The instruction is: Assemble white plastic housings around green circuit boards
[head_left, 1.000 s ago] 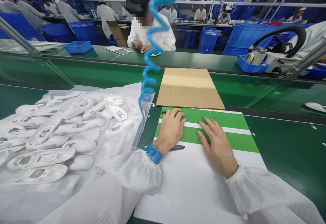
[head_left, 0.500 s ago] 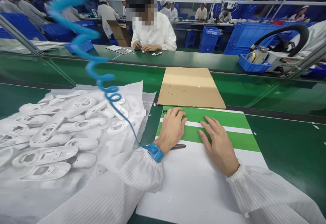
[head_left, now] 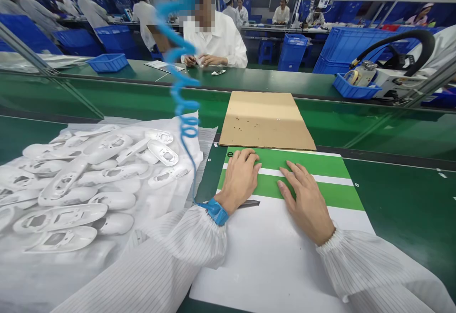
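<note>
My left hand point(head_left: 240, 178) lies palm down on the upper left of a white sheet with green bands point(head_left: 278, 260), its fingers stretched forward. A dark flat tool point(head_left: 250, 203), partly hidden, sticks out from under that hand's wrist. To its right, my right hand point(head_left: 307, 202) rests on the same sheet with fingers and thumb spread, holding nothing. Around my left wrist is a blue strap point(head_left: 216, 212), with a coiled blue cord point(head_left: 188, 125) rising from it. White plastic shells point(head_left: 66, 218) lie in a loose heap to the left on thin white wrapping.
Beyond the sheet lies a brown cardboard piece point(head_left: 267, 120) with small dark specks. A co-worker point(head_left: 217, 37) in white handles something small at the green bench opposite. On that bench stand a blue tray point(head_left: 108, 62) and, to the right, another blue tray point(head_left: 356, 88) beside a machine.
The coiled cord has swung to the right. Both my hands stay in place on the sheet. The co-worker opposite has shifted their hands slightly.
</note>
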Available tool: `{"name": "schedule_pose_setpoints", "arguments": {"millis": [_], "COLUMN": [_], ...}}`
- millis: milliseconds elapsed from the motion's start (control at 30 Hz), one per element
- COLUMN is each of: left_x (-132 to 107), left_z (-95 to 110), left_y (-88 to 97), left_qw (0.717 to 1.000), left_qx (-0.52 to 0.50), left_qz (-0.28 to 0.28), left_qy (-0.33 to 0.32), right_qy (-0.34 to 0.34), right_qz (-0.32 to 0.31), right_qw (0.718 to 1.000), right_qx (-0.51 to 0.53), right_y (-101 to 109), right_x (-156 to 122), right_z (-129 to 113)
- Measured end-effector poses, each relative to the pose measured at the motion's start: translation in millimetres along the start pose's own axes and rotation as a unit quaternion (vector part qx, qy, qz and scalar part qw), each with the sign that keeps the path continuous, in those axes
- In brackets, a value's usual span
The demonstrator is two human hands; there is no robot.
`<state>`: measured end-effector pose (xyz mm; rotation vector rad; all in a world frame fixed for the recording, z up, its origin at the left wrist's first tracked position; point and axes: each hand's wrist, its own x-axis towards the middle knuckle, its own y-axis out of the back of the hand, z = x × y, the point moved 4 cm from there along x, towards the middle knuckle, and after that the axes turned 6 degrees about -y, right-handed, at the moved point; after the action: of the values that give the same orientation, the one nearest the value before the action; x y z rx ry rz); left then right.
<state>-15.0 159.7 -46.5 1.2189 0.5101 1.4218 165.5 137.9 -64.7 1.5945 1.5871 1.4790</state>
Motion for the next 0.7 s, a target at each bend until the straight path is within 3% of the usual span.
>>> {"name": "schedule_pose_setpoints", "arguments": {"millis": [533,600,700], "left_x": [-3,0,24], "left_z": [3,6,10], "left_y": [4.4,11.2,23.7], "left_qw": [1.0,0.997,0.976], "left_qx": [0.006,0.03,0.067], "left_qz": [-0.019,-0.063,-0.206], "left_qy": [0.014,0.021,-0.021], "right_qy": [-0.002,-0.008,-0.018], "right_qz": [0.015,0.018,0.025], "right_qw": [1.0,1.0,1.0], "right_qx": [-0.008,-0.006,0.001], "right_y": [-2,-3,-3], "right_x": [-1,-1,-2], "right_z": [-3,-5,-8]}}
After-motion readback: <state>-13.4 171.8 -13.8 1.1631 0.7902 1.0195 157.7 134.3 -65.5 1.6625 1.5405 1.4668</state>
